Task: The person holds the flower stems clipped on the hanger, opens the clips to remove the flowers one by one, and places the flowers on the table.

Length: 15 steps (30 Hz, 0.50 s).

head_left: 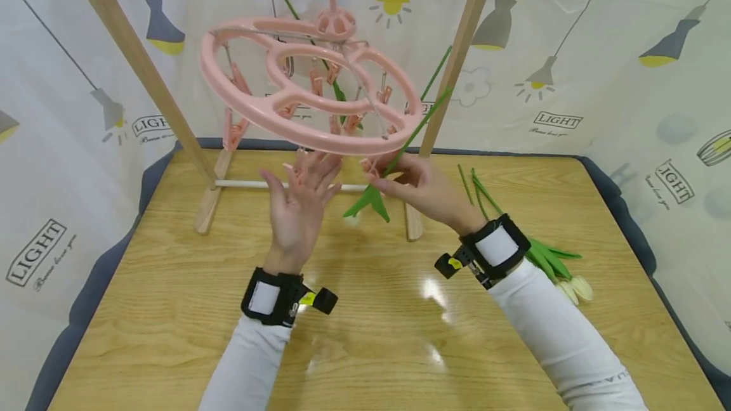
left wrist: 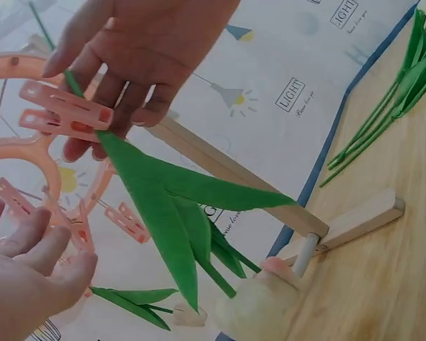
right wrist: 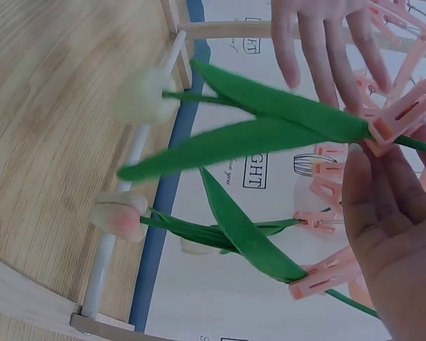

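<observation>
A round pink clip hanger (head_left: 251, 103) hangs with several pink clothespins below its ring. My right hand (head_left: 425, 189) is at the hanger's near right side, thumb and fingers around the stem of a white artificial tulip (left wrist: 167, 192). A pink clothespin (right wrist: 405, 117) is clamped on that stem just above the leaves, and the bloom (right wrist: 138, 99) points down. My left hand (head_left: 299, 214) is raised palm up under the ring, fingers spread beside hanging clothespins, holding nothing. Another clipped tulip with a pinkish bloom (right wrist: 121, 215) hangs alongside in the right wrist view.
Several white tulips (head_left: 548, 259) lie on the wooden table (head_left: 365, 347) at the right. A wooden stand has slanted posts (head_left: 465, 37), feet and a white crossbar (head_left: 245, 184) low behind my hands. Lamp-printed cloth (head_left: 617, 37) surrounds the table.
</observation>
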### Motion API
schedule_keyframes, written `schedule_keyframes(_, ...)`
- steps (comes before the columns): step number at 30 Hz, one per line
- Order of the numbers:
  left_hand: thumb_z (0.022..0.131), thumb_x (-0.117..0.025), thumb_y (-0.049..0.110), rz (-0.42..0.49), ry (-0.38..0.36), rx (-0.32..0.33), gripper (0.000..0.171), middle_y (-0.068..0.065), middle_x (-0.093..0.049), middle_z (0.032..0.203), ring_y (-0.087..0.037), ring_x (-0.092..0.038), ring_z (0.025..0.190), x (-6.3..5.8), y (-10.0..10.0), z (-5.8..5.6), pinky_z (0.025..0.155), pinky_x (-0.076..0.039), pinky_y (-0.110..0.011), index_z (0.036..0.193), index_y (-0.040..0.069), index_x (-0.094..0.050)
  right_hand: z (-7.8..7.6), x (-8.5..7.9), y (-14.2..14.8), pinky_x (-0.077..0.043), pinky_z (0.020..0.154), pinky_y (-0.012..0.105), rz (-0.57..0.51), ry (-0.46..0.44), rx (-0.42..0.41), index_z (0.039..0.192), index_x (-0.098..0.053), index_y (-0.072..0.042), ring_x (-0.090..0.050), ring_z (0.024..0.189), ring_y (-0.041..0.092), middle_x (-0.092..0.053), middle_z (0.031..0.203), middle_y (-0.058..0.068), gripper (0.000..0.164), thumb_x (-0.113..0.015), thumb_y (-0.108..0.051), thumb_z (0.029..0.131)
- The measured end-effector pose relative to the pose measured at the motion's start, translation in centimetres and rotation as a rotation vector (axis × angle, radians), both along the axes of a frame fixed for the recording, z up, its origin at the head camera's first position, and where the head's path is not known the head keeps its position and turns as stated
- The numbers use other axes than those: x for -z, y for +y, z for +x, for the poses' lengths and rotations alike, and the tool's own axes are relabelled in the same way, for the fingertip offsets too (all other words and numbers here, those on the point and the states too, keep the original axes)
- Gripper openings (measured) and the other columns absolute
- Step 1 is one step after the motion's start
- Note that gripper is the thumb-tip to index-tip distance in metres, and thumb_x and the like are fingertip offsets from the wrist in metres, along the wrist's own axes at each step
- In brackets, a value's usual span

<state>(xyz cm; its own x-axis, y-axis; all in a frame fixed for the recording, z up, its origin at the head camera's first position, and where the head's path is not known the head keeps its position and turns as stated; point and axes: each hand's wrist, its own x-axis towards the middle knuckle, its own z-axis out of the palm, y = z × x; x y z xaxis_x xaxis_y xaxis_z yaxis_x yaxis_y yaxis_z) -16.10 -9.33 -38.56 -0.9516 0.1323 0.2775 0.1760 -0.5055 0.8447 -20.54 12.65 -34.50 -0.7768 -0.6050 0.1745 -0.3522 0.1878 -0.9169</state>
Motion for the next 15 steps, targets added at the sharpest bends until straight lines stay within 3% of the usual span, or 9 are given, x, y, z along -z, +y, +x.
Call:
schedule_keyframes(3,0.089,-0.004,0.079,-0.025,-0.016,0.005,0.097,-0.001,-0.057,0.142,-0.023,-0.047,0.138,0.5,0.3,-0.2,0.122,-0.02,-0.055,0.152,0.012,-0.034,0.2,-0.1,-0.3,-0.054,0.093,0.038,0.034,0.02,-0.001,0.127,-0.06,-0.007,-0.062,0.109,0.018,-0.063,0.127,0.008,0.032,-0.061,-0.024,0.099)
schedule_keyframes(6,0.088,-0.011,0.082,-0.107,-0.017,0.002,0.1,0.001,-0.062,0.137,-0.022,-0.053,0.133,1.0,0.7,-0.4,0.121,-0.022,-0.056,0.151,0.008,-0.036,0.4,-0.3,-0.4,-0.054,0.092,0.039,0.066,0.042,0.005,0.128,-0.06,-0.013,-0.062,0.105,0.019,-0.063,0.126,0.004,0.034,-0.059,-0.032,0.1)
schedule_keyframes(10,0.086,-0.01,0.083,-0.335,-0.018,-0.012,0.099,-0.009,-0.061,0.138,-0.028,-0.054,0.131,1.2,1.0,-0.5,0.12,-0.022,-0.058,0.15,0.014,-0.04,0.6,-0.2,-0.6,-0.051,0.095,0.04,0.101,0.081,-0.009,0.129,-0.06,-0.017,-0.057,0.113,0.018,-0.058,0.13,-0.001,0.041,-0.054,-0.046,0.1)
schedule_keyframes(12,0.09,-0.013,0.078,-0.435,-0.01,-0.006,0.09,-0.014,-0.061,0.138,-0.03,-0.054,0.132,1.3,1.0,-0.5,0.12,-0.025,-0.056,0.149,0.017,-0.042,0.6,-0.1,-0.6,-0.05,0.096,0.041,0.104,0.096,-0.019,0.128,-0.061,-0.017,-0.053,0.117,0.019,-0.055,0.131,0.0,0.046,-0.051,-0.051,0.1)
schedule_keyframes(15,0.101,-0.027,0.061,-0.476,0.001,0.046,0.067,-0.016,-0.065,0.13,-0.032,-0.06,0.124,1.4,1.0,-0.5,0.113,-0.039,-0.05,0.144,0.014,-0.047,0.6,0.0,-0.6,-0.049,0.097,0.043,0.08,0.101,-0.03,0.13,-0.06,-0.012,-0.049,0.12,0.019,-0.052,0.135,0.004,0.054,-0.048,-0.055,0.099)
